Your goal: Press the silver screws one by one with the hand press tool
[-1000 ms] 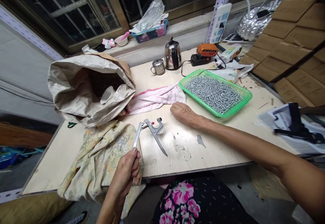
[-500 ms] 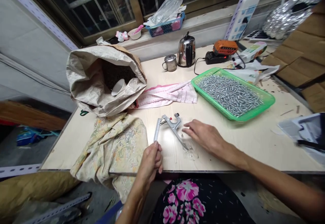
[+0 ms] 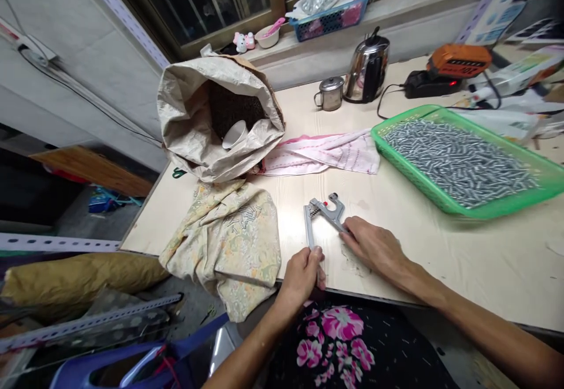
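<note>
Grey metal hand pliers (image 3: 332, 217) with a C-shaped jaw, a spring and a small red part stand out over the table, their two handles spread apart. My left hand (image 3: 304, 268) is closed around the lower end of the left handle. On the other handle, just below the jaw, my right hand (image 3: 374, 245) has its fingers closed; the handle's lower part is hidden beneath it. Several small metal pins (image 3: 243, 217) lie on a flowered cloth (image 3: 247, 254) to the left. A green basket (image 3: 408, 180) on the right holds a mass of similar pins.
An open sack (image 3: 189, 104) with dark contents and a white cup (image 3: 235, 134) stands at the back left. Behind the pliers lie a pink-and-white towel (image 3: 326, 157), a metal mug (image 3: 331, 95) and a kettle (image 3: 368, 71). An orange battery (image 3: 460, 60) sits on a charger at the back right.
My right hand has moved from beside the pliers onto their right handle and closed there. My left hand keeps its hold. The view has shifted, so things appear farther right overall.
</note>
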Tool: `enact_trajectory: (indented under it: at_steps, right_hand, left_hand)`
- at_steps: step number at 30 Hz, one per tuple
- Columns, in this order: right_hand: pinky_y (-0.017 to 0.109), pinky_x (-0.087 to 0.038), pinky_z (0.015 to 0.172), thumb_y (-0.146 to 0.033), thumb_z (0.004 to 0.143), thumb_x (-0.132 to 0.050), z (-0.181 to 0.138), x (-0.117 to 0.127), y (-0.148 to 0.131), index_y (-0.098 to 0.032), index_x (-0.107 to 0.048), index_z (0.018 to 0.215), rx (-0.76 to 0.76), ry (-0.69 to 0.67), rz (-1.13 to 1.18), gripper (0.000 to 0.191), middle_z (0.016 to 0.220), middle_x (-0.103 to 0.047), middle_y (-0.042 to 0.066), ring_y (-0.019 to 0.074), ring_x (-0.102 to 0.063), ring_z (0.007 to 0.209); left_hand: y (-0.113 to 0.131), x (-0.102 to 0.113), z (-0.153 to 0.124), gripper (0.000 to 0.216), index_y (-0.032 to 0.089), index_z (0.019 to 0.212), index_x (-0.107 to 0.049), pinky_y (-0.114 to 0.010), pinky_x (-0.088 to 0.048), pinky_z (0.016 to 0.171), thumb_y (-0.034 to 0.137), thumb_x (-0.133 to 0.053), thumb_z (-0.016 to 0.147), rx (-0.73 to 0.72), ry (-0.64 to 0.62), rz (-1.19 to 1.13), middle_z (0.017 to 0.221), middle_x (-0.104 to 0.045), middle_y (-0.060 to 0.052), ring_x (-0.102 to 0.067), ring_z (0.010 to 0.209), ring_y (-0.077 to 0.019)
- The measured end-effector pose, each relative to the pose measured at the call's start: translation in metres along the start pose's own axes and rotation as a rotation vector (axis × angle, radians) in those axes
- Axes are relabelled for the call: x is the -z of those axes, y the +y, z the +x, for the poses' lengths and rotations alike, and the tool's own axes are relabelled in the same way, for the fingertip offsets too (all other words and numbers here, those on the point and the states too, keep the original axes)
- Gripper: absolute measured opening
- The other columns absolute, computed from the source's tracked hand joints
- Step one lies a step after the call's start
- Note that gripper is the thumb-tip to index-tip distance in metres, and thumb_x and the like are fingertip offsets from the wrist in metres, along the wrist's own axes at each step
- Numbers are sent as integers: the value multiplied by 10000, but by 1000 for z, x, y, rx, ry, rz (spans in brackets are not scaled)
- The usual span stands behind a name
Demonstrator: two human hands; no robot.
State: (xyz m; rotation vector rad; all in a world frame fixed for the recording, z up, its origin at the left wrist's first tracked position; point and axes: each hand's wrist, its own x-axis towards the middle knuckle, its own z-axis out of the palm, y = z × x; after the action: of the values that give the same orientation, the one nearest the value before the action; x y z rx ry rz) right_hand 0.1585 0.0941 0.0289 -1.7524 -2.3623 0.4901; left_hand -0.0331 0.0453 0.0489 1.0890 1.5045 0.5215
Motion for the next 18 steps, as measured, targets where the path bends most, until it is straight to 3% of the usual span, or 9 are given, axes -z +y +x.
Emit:
enact_trajectory:
  at_steps: [2, 4, 7, 9, 13, 18]
  right_hand:
    - [272, -281, 540, -283, 939, -402, 0, -2, 7, -209, -508, 867, 62, -2, 37, 149, 813, -594, 35, 162, -552, 649]
    - [268, -298, 537, -286, 951, -383, -1, -3, 13, -210, -499, 861, 130, -10, 66, 166, 840, -589, 39, 165, -556, 670]
    - [260, -307, 533, -273, 963, -374, -1, -1, 16, -210, -505, 874, 189, -24, 82, 170, 874, -585, 37, 162, -568, 697]
    - [257, -316, 546, -265, 974, -371, 1, 1, 14, -213, -517, 893, 223, -35, 88, 175, 877, -584, 30, 162, -581, 730]
    - [261, -328, 580, -244, 986, -377, 5, 3, 12, -216, -533, 898, 282, -47, 81, 182, 881, -591, 22, 167, -593, 795]
    - [264, -312, 582, -194, 962, -432, 12, 10, 10, -206, -538, 868, 320, -82, 30, 142, 873, -598, 19, 166, -590, 794]
  left_hand:
    - [7, 22, 1, 462, 188, 687, -589, -290, -403, 603, 551, -419, 919, -112, 90, 329, 585, -579, -32, -568, 578, -177]
    - [13, 51, 5, 402, 184, 683, -621, -293, -394, 664, 427, -436, 944, -225, 305, 594, 723, -618, -59, -582, 701, -192]
    - [17, 98, 20, 346, 157, 869, -693, -309, -404, 735, 325, -409, 973, -311, 620, 850, 892, -619, -89, -579, 831, -215]
    - [16, 124, 35, 328, 145, 972, -705, -317, -413, 775, 290, -411, 978, -365, 681, 958, 919, -611, -92, -569, 884, -223]
    - [9, 150, 61, 315, 175, 1064, -707, -329, -416, 758, 231, -409, 977, -414, 585, 1236, 970, -610, -103, -519, 959, -250]
    - [13, 157, 74, 268, 212, 1060, -691, -344, -408, 728, 201, -443, 961, -463, 330, 1462, 1000, -618, -115, -477, 991, -272]
